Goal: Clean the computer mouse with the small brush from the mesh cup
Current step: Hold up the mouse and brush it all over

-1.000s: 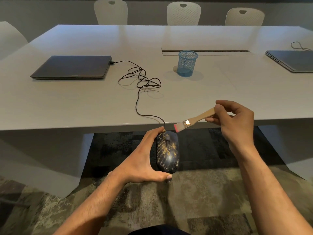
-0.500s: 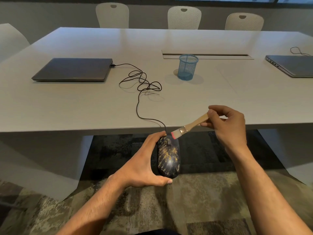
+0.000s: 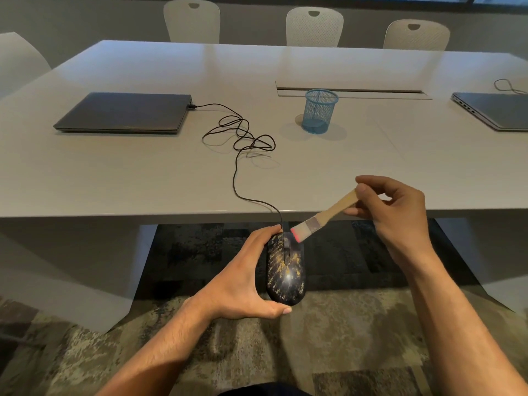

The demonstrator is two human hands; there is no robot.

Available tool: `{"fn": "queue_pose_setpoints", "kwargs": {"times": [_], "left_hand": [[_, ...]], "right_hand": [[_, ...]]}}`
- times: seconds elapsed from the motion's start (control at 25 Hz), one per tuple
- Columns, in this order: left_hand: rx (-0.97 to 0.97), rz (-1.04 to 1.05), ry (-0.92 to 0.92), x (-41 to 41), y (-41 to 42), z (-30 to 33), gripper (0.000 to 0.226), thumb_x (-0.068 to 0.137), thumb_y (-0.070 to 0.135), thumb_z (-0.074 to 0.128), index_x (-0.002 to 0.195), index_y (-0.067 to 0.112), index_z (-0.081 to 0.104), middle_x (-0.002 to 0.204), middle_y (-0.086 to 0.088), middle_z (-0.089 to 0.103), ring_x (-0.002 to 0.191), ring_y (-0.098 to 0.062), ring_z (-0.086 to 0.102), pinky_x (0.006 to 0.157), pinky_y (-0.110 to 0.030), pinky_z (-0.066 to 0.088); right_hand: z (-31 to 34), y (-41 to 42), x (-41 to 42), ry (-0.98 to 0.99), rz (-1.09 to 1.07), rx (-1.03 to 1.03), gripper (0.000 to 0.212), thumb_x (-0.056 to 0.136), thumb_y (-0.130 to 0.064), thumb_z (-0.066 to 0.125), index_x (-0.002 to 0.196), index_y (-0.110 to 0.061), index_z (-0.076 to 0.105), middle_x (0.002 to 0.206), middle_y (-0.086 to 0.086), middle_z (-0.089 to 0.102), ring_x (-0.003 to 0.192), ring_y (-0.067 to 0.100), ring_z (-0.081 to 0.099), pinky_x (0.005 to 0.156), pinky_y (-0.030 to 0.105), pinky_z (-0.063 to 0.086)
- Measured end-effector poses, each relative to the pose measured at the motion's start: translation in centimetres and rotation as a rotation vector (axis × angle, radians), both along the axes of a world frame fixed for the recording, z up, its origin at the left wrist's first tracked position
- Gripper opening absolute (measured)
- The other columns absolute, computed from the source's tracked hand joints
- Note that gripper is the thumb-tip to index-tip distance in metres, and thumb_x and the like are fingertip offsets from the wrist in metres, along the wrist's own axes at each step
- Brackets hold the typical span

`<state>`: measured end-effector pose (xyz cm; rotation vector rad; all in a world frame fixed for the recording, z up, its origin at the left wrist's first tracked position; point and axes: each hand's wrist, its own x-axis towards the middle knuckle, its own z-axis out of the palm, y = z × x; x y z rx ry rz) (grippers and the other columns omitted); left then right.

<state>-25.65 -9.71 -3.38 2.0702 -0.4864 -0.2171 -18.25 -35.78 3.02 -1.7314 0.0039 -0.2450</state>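
The left hand (image 3: 240,284) grips the dark, gold-flecked mouse (image 3: 285,270) in the air, just off the near edge of the table (image 3: 143,172). The right hand (image 3: 397,212) pinches the wooden handle of the brush (image 3: 323,217), its bristles touching the mouse's far end. The empty blue mesh cup (image 3: 320,111) stands far back, right of the closed laptop (image 3: 123,112) holding the mouse's cable (image 3: 237,167).
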Motion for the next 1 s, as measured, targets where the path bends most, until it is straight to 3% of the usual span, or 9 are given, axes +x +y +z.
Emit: {"fn": "queue_pose_setpoints", "kwargs": {"times": [0.2,0.32,0.44,0.52,0.64,0.8,0.92,1.0], "left_hand": [[0.008,-0.006,-0.008,-0.1,-0.2,0.2,0.12,0.06,0.033,0.093,0.152,0.034,0.016,0.149,0.022,0.022,0.139,0.007,0.026,0.114,-0.013,0.026],[0.002,-0.008,-0.004,-0.2,-0.2,0.2,0.12,0.06,0.033,0.092,0.152,0.033,0.016,0.15,0.019,0.023,0.14,0.002,0.028,0.116,-0.021,0.027],[0.018,-0.027,0.007,-0.3,-0.3,0.1,0.12,0.061,0.035,0.092,0.152,0.034,0.014,0.15,0.021,0.021,0.14,0.005,0.025,0.116,-0.016,0.024],[0.019,-0.03,0.013,-0.4,-0.4,0.0,0.12,0.061,0.036,0.091,0.153,0.034,0.013,0.15,0.022,0.021,0.139,0.007,0.024,0.115,-0.013,0.022],[0.004,-0.02,0.014,-0.5,-0.3,-0.1,0.12,0.061,0.033,0.092,0.153,0.033,0.014,0.151,0.019,0.021,0.141,0.002,0.026,0.117,-0.019,0.024],[0.007,-0.022,0.015,-0.8,-0.3,-0.3,0.12,0.062,0.033,0.093,0.153,0.034,0.014,0.151,0.018,0.022,0.141,0.001,0.026,0.118,-0.02,0.024],[0.0,-0.015,0.012,-0.8,-0.2,-0.4,0.12,0.062,0.033,0.092,0.153,0.035,0.014,0.152,0.019,0.021,0.141,0.002,0.026,0.117,-0.017,0.023],[0.002,-0.016,0.012,-0.7,-0.2,-0.5,0.12,0.061,0.034,0.092,0.152,0.037,0.013,0.151,0.021,0.021,0.141,0.004,0.025,0.116,-0.014,0.023]], "right_hand": [[-0.1,0.2,-0.2,-0.016,-0.063,-0.087,0.02,0.097,-0.016,0.065,0.116,-0.013,0.07,0.103,0.007,0.072,0.079,0.017,0.077,0.076,0.031,0.064],[0.4,0.6,-0.2,-0.029,0.046,-0.088,0.019,0.096,-0.016,0.066,0.114,-0.016,0.071,0.1,0.005,0.073,0.077,0.016,0.078,0.072,0.026,0.063],[0.6,1.5,0.3,-0.107,-0.018,-0.254,0.023,0.098,-0.017,0.064,0.12,-0.012,0.069,0.102,0.002,0.071,0.074,0.008,0.076,0.069,0.017,0.06],[0.9,1.2,0.7,-0.111,-0.015,-0.241,0.025,0.098,-0.017,0.064,0.122,-0.01,0.068,0.103,0.002,0.07,0.075,0.008,0.076,0.069,0.017,0.06],[1.0,1.4,0.8,-0.053,0.152,-0.201,0.026,0.097,-0.014,0.065,0.122,-0.01,0.069,0.103,0.004,0.072,0.076,0.014,0.077,0.073,0.025,0.062],[0.7,1.6,1.0,-0.09,0.05,-0.273,0.027,0.098,-0.015,0.063,0.124,-0.009,0.067,0.104,0.004,0.07,0.075,0.008,0.076,0.071,0.018,0.06],[1.0,1.5,0.8,-0.065,0.129,-0.182,0.026,0.097,-0.015,0.064,0.123,-0.01,0.068,0.103,0.002,0.071,0.076,0.013,0.077,0.072,0.021,0.061],[0.6,1.7,0.6,-0.068,0.105,-0.247,0.027,0.098,-0.014,0.064,0.124,-0.009,0.068,0.103,0.004,0.071,0.075,0.011,0.077,0.072,0.02,0.061]]}}
